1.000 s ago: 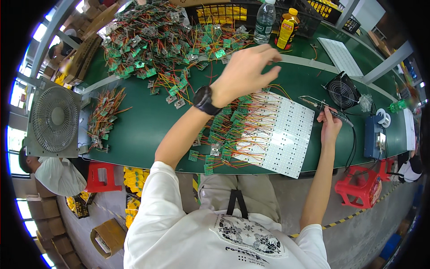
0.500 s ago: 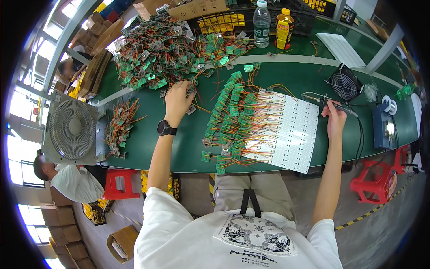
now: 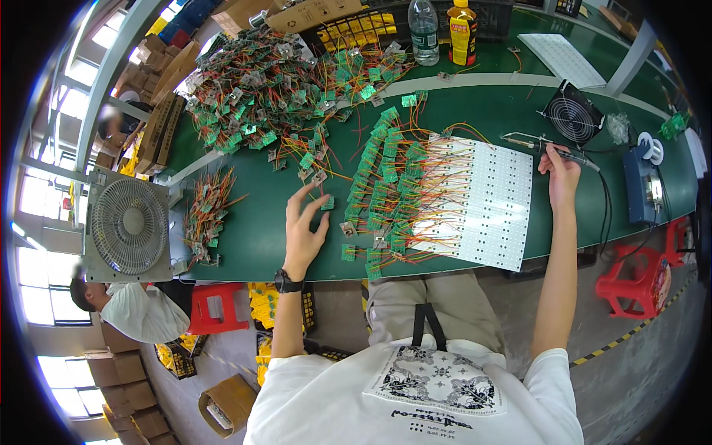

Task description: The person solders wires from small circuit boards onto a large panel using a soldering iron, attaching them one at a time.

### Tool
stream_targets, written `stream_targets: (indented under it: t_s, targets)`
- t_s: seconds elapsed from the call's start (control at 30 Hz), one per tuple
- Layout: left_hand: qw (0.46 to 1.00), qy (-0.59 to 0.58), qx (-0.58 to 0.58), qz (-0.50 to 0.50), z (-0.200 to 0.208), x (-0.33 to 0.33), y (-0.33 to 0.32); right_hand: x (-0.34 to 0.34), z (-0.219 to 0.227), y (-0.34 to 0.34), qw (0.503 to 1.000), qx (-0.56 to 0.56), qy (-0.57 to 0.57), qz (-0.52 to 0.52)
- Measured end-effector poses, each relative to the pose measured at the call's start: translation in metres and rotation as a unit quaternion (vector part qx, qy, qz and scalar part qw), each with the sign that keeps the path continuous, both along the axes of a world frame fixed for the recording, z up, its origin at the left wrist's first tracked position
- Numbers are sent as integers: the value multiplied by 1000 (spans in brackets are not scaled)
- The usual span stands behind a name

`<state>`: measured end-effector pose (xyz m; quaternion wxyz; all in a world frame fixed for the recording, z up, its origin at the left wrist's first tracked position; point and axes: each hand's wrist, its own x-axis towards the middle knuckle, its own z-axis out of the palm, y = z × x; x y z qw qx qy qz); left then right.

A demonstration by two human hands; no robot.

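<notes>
My left hand (image 3: 304, 230) is over the bench with thumb and fingers spread; its fingertips are at a small green circuit board (image 3: 328, 202) with thin wires, seemingly touching it. My right hand (image 3: 561, 174) grips a soldering iron (image 3: 567, 153), its tip pointing left above the far right part of a white perforated panel (image 3: 497, 200). Red and yellow wires (image 3: 441, 200) run from the panel's left part to rows of green circuit boards (image 3: 386, 167) lying beside it. Just beyond my left hand lie several loose wired boards (image 3: 308, 159).
A large heap of wired boards (image 3: 252, 89) covers the far left, with a smaller bundle (image 3: 208, 211) nearer. Around the green bench stand a big fan (image 3: 130, 222), a small black fan (image 3: 572, 115), a blue soldering station (image 3: 644, 185), a water bottle (image 3: 423, 33) and a yellow-labelled bottle (image 3: 462, 33).
My left hand has drawn back toward me from the heap's near edge, and its fingers have spread, with a green board now at their tips. My right hand still holds the soldering iron.
</notes>
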<state>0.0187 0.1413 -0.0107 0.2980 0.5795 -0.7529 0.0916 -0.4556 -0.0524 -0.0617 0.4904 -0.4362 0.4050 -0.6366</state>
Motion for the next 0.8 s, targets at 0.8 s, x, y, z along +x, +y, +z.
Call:
stream_targets:
  t_s: [0.8]
  targets:
    - [773, 566, 286, -26, 47, -39, -45, 0, 1, 1, 1000, 17, 8, -19]
